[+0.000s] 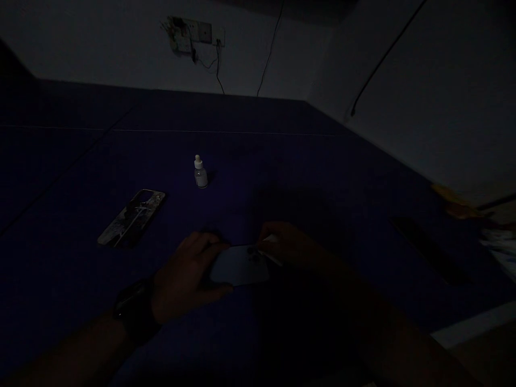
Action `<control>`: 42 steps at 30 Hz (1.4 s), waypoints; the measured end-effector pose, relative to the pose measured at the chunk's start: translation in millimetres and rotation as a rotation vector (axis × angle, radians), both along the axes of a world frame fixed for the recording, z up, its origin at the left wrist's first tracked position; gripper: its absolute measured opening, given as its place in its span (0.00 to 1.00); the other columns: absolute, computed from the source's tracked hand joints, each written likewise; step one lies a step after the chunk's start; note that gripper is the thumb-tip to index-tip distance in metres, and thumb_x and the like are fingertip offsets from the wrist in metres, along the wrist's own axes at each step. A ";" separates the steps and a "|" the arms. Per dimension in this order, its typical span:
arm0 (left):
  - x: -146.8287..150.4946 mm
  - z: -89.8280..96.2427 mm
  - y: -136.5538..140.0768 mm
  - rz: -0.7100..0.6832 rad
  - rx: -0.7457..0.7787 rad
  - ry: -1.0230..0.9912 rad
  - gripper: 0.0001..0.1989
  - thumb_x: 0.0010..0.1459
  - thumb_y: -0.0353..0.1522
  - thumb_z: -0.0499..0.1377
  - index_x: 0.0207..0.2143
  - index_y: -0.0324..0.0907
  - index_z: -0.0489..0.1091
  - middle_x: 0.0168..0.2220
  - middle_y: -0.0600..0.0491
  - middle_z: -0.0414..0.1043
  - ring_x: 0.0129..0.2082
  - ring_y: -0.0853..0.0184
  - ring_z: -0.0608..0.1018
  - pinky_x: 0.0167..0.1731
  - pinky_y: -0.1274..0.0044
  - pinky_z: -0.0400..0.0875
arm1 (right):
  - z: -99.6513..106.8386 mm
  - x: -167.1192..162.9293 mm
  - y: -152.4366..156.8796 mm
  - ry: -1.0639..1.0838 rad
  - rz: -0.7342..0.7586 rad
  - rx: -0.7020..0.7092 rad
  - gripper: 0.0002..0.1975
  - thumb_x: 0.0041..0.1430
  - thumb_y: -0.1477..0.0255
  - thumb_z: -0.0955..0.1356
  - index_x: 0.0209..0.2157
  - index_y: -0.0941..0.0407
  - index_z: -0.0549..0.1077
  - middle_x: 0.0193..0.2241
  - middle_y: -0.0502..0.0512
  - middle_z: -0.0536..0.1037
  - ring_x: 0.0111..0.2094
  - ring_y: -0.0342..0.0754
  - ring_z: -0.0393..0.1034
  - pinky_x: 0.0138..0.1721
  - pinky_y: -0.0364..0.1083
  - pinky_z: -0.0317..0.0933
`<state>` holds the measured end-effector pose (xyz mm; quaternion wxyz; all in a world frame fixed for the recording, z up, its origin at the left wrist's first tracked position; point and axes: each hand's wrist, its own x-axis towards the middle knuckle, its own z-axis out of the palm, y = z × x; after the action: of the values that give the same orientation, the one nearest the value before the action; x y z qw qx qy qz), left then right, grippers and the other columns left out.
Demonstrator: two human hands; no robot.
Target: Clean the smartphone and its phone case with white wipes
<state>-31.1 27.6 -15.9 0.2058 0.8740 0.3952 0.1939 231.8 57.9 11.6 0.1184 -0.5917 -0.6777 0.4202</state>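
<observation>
A pale blue-grey smartphone (237, 267) lies back side up on the dark blue surface, its camera lenses towards the right end. My left hand (189, 277), with a dark watch on its wrist, grips the phone's left end between thumb and fingers. Over the lens end, my right hand (292, 246) pinches a small white piece (272, 259) that looks like tissue or cloth; the dim light hides its exact kind. It appears to touch the phone near the lenses.
A small dropper bottle (200, 176) stands upright beyond my hands. Off to the left lies a patterned phone case (133, 219). A dark flat strip (429, 250) lies at the right, near colourful clutter (455, 201). Wall sockets (193, 35) with cables are at the back.
</observation>
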 end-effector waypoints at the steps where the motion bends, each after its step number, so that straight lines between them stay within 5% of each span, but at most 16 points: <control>1: 0.1 0.2 0.0 0.001 0.000 0.001 0.29 0.51 0.38 0.69 0.55 0.48 0.67 0.52 0.50 0.69 0.50 0.54 0.71 0.50 0.63 0.69 | -0.4 -0.6 -0.1 0.001 -0.012 0.008 0.05 0.57 0.69 0.70 0.33 0.57 0.75 0.32 0.54 0.78 0.32 0.47 0.73 0.28 0.41 0.60; 15: -1.3 -1.5 1.2 -0.015 0.023 0.019 0.30 0.51 0.39 0.69 0.56 0.47 0.67 0.52 0.50 0.69 0.49 0.55 0.71 0.49 0.63 0.68 | -1.8 6.0 -3.8 0.015 0.056 0.000 0.06 0.60 0.69 0.67 0.39 0.55 0.72 0.32 0.52 0.76 0.28 0.45 0.70 0.25 0.40 0.58; 24: -0.9 -2.6 2.2 -0.028 0.041 0.002 0.29 0.51 0.40 0.70 0.55 0.48 0.67 0.51 0.50 0.69 0.49 0.55 0.71 0.49 0.64 0.68 | -4.1 -6.8 -4.3 -0.065 0.059 0.120 0.05 0.59 0.71 0.68 0.37 0.56 0.74 0.34 0.54 0.77 0.33 0.46 0.71 0.31 0.43 0.59; 30: -0.6 -0.6 2.2 -0.030 0.019 0.010 0.28 0.52 0.41 0.69 0.55 0.47 0.68 0.51 0.50 0.69 0.48 0.56 0.71 0.49 0.64 0.68 | -1.6 2.1 -5.2 -0.015 0.100 0.019 0.05 0.57 0.70 0.70 0.35 0.56 0.74 0.31 0.52 0.77 0.29 0.44 0.71 0.28 0.41 0.60; 42: 0.8 -0.3 3.2 -0.024 0.009 -0.010 0.29 0.50 0.40 0.70 0.54 0.47 0.69 0.50 0.50 0.70 0.48 0.56 0.71 0.49 0.64 0.68 | -0.1 -12.5 -2.9 -0.053 -0.063 -0.001 0.04 0.58 0.71 0.70 0.34 0.58 0.75 0.32 0.55 0.79 0.30 0.45 0.73 0.25 0.40 0.61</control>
<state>-30.3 30.8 -16.2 0.2062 0.8787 0.3825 0.1977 219.3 55.0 11.5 0.1132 -0.6237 -0.6614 0.4008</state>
